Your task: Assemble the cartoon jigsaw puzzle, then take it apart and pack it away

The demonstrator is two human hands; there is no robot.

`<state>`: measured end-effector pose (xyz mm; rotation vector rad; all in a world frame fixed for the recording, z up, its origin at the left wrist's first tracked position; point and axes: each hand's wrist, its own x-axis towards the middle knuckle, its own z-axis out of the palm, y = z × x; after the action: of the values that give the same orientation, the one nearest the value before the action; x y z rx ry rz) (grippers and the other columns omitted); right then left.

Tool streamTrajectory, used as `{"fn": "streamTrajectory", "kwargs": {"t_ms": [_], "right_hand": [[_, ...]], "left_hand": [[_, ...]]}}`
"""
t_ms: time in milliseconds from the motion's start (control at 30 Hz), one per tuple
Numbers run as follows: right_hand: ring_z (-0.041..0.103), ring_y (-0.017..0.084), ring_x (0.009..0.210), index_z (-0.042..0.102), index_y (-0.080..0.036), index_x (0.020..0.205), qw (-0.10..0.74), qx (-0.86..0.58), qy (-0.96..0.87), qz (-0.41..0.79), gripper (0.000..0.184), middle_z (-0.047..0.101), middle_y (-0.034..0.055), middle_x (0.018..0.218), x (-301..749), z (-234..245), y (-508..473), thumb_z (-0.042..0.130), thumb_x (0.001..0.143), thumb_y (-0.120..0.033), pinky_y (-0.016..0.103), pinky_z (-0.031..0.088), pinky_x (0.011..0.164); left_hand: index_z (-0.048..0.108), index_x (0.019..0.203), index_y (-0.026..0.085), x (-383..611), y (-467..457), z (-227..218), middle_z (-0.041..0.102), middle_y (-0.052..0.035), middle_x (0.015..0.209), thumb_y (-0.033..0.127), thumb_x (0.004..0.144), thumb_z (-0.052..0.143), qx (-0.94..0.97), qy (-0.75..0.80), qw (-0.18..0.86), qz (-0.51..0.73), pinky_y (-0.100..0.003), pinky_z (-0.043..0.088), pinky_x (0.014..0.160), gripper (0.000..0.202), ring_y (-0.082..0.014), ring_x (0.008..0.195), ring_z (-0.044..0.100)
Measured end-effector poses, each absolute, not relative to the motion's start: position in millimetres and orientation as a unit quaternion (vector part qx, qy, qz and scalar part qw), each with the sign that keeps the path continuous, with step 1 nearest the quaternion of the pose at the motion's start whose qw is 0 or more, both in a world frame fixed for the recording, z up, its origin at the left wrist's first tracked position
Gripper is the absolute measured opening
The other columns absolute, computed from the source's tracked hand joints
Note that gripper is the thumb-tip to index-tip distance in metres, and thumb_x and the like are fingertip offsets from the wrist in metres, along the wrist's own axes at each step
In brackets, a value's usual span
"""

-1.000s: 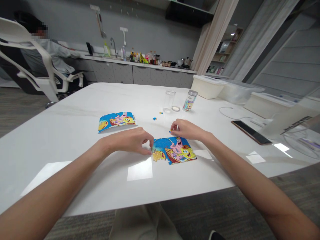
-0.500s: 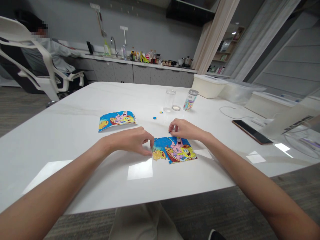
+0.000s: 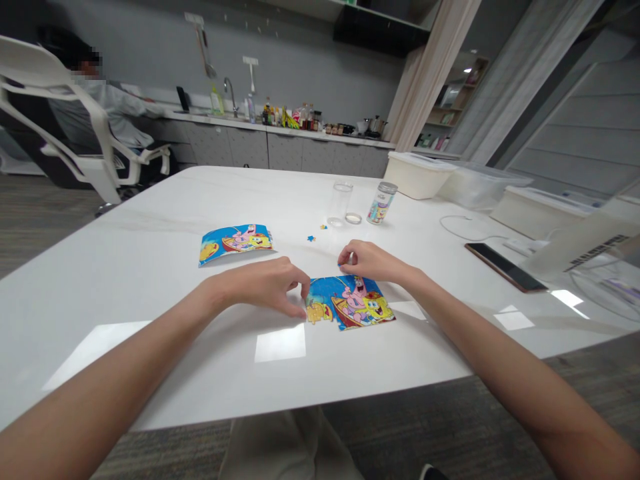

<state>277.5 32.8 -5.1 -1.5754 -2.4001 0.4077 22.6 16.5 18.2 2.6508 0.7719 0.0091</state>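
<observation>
A sink unit [image 3: 280,130] and a co-worker [image 3: 110,113] in a white mesh chair sit far beyond the white bench [image 3: 150,267], whose middle holds a part-built SpongeBob jigsaw puzzle [image 3: 350,303], lying flat in front of the person. Behind the jigsaw puzzle and to the right stand lidded plastic storage boxes [image 3: 417,175]; to its right lies a black smartphone [image 3: 505,267]. To its left, a printed picture card [image 3: 236,244] shows the same scene, lying face up in plain view of the person. Further back are a clear plastic cup [image 3: 341,203], a round lid [image 3: 353,218] and a labelled jar [image 3: 381,203], with a few loose pieces [image 3: 313,238] close by, set off from the working area. The left hand [image 3: 263,287] curves against the puzzle's left edge, thumb and fingers apart, gripping nothing. The right hand [image 3: 373,261] rests at the top edge, fingers drawn together; whether they pinch a piece is too small to tell.
</observation>
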Motion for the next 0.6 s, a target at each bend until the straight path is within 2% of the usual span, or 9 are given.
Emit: {"fn": "streamTrajectory", "kwargs": {"t_ms": [200, 433, 600], "right_hand": [[0.06, 0.014, 0.074, 0.07, -0.016, 0.084, 0.116, -0.523, -0.828, 0.167, 0.016, 0.063, 0.0084, 0.094, 274.6, -1.0, 30.7, 0.059, 0.073, -0.013, 0.029, 0.048, 0.073], [0.06, 0.014, 0.073, 0.066, -0.018, 0.081, 0.124, -0.519, -0.818, 0.213, 0.02, 0.068, 0.0042, 0.086, 271.4, 0.6, 28.0, 0.053, 0.073, -0.007, 0.028, 0.048, 0.071], [0.059, 0.014, 0.074, 0.066, -0.017, 0.091, 0.131, -0.518, -0.824, 0.187, 0.024, 0.067, 0.0061, 0.093, 270.0, -3.0, 27.3, 0.055, 0.072, -0.009, 0.028, 0.047, 0.071]], "left_hand": [[0.071, 0.088, 0.023, 22.3, 17.2, 16.0, 0.047, 0.0048, 0.056, 0.04, 0.073, 0.069, 0.939, 0.281, 0.198, -0.002, -0.024, 0.029, 0.055, 0.024, -0.0099, 0.054, 0.042], [0.071, 0.088, 0.023, 22.4, 17.3, 15.5, 0.045, 0.0053, 0.055, 0.039, 0.073, 0.07, 0.94, 0.278, 0.199, 0.002, -0.024, 0.028, 0.053, 0.022, -0.0095, 0.052, 0.041], [0.071, 0.085, 0.021, 22.6, 15.8, 16.5, 0.047, 0.005, 0.056, 0.038, 0.072, 0.07, 0.943, 0.272, 0.191, 0.013, -0.023, 0.028, 0.054, 0.021, -0.0092, 0.054, 0.042]]}}
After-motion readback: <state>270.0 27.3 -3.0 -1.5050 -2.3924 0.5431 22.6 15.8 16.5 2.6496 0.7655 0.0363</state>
